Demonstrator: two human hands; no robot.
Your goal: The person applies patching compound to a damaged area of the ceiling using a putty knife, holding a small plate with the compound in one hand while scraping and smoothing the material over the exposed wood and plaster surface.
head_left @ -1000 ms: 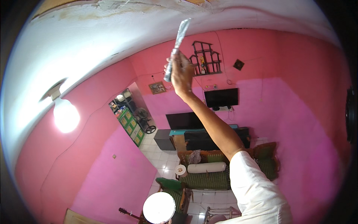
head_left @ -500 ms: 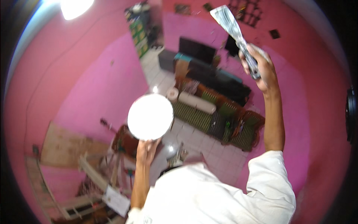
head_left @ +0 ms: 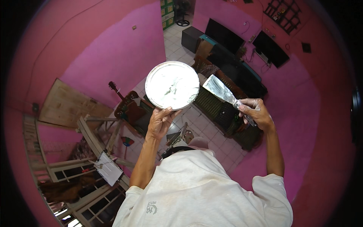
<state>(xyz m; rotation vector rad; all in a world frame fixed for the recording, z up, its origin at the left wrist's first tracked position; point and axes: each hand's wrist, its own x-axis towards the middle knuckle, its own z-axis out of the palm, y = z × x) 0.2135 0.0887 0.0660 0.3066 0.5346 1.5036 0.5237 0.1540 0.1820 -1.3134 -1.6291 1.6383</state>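
My left hand (head_left: 160, 123) grips the near edge of a round tub (head_left: 159, 100). White paste (head_left: 174, 81) fills the tub, its surface smeared and broken by a few darker marks near the middle. To the right, my right hand (head_left: 260, 112) is closed round the dark handle of a putty knife (head_left: 221, 90). The knife's wide blade is coated with white paste and points up and left at the tub, a small gap apart from its rim. White smears show on my right fingers. The underside of the tub is hidden.
Beyond the hands stand a wooden sofa with striped green cushions (head_left: 211, 109) and two dark flat screens (head_left: 225, 36). A guitar (head_left: 116, 90) leans at left. Wooden framing (head_left: 90, 140) with a white sheet (head_left: 108, 169) stands lower left. Pink walls (head_left: 117, 53) surround the room.
My right hand has brought the putty knife down and left, from high at the upper right to beside the tub. The tub sits higher and further right in view, and its paste now shows.
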